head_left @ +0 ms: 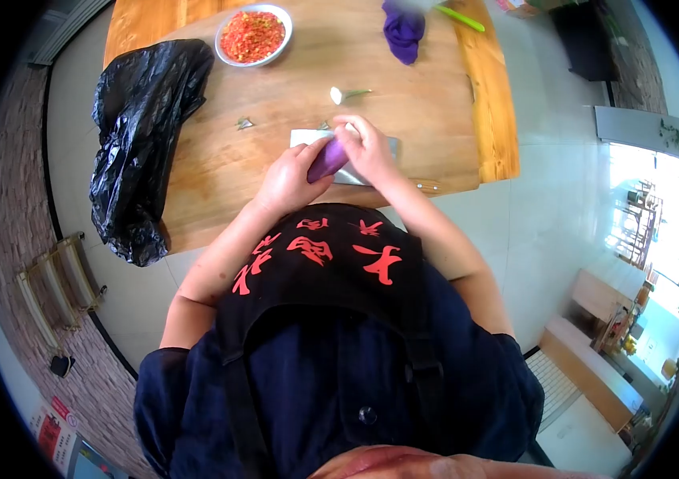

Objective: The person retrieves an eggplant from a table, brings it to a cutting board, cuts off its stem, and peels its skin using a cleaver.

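Note:
Near the front edge of the wooden board, my left hand [292, 177] is wrapped round a purple eggplant [328, 160]. My right hand [366, 148] is closed at the far end of the same eggplant, its fingers bent over the tip. Beneath both hands lies a wide metal cleaver blade [305, 136], flat on the board, with its handle [427, 187] pointing right. Just beyond the hands is a cut-off pale piece with a green stem [338, 96]. Small green scraps [244, 123] lie to the left.
A white bowl [288, 40] of chopped red peppers stands at the back of the wooden board [219, 172]. A black plastic bag [144, 120] drapes over the left edge. A purple cloth [403, 33] and a bright green handle [462, 19] lie at the back right.

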`<state>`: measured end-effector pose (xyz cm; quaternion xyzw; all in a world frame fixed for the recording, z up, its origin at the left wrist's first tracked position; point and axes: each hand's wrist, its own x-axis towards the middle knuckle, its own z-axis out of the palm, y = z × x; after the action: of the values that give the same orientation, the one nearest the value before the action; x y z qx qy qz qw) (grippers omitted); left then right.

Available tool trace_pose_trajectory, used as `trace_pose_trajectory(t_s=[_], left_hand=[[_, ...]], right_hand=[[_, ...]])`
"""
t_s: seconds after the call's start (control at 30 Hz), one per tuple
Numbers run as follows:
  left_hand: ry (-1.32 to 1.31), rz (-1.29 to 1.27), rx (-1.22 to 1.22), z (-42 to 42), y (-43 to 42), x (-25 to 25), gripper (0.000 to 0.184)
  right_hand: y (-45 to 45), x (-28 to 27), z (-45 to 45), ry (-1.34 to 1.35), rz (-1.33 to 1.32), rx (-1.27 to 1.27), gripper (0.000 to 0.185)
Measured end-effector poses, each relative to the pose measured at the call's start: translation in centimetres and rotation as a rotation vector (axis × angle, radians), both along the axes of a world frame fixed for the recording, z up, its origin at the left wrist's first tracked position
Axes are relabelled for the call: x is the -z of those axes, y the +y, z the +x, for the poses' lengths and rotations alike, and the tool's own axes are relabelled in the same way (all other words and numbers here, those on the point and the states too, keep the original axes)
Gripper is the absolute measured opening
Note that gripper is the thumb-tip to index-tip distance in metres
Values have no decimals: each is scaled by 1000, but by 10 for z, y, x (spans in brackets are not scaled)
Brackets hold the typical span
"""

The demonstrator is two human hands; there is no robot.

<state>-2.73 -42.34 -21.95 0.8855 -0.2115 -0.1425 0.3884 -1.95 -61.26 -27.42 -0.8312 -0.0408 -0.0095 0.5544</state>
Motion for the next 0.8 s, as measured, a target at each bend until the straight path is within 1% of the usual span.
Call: trace_pose_trajectory(t_s=[0.03,0.07,0.1,0.2,0.27,0.3,0.33,0.37,0.4,0.43,0.47,0.53,0.57,0.63,0.67,0.7,0.73,0.77,0.8], left_hand=[[9,-20,-16,-2,5,3,57],[21,-37,-36,-5,12,6,57],[40,-14,-82,-8,24,10,55],[132,-148,-392,-18,68,40,54],[409,-398,-703,-22,95,54,51],[582,-661,-844,-23,108,59,41],[663,-871,-908,-22,111,42,36],[773,-1014,-963,-23,118,42,38],[887,-1161,-1012,-23,125,43,40],[899,-1214,-994,-23,126,37,48],[854,-1262,-1028,-23,121,28,48],[874,-1357,-1024,-26,122,27,47],[906,-1395,-974,-27,123,30,46],[960,-1470,-876,-28,128,38,47],[959,-1495,-869,-25,125,41,47],[986,-1478,-898,-19,122,44,46],[1012,-1454,-939,-14,119,47,46],[1064,-1519,-934,-6,112,43,47],[1114,-1588,-921,5,102,41,48]], right_hand=[[-8,9,7,60,59,-58,42],[-4,3,12,124,120,-120,39],[2,-11,15,457,132,-17,31],[37,3,26,-53,-295,-158,30],[75,4,36,-115,-329,-368,30],[94,4,43,-128,-353,-469,30],[111,20,52,-332,-523,-561,33],[125,11,59,-274,-548,-653,35],[144,14,62,-210,-489,-581,36],[159,34,68,-298,-511,-603,37],[164,57,74,-386,-532,-629,37],[153,73,84,-336,-609,-670,29],[147,75,86,-312,-644,-692,28],[111,63,89,-262,-621,-628,24],[90,51,87,-91,-659,-609,27],[68,45,86,-191,-743,-626,31],[51,45,75,-288,-747,-497,35],[34,45,64,-376,-746,-364,40],[28,-14,46,-76,-591,-326,40]])
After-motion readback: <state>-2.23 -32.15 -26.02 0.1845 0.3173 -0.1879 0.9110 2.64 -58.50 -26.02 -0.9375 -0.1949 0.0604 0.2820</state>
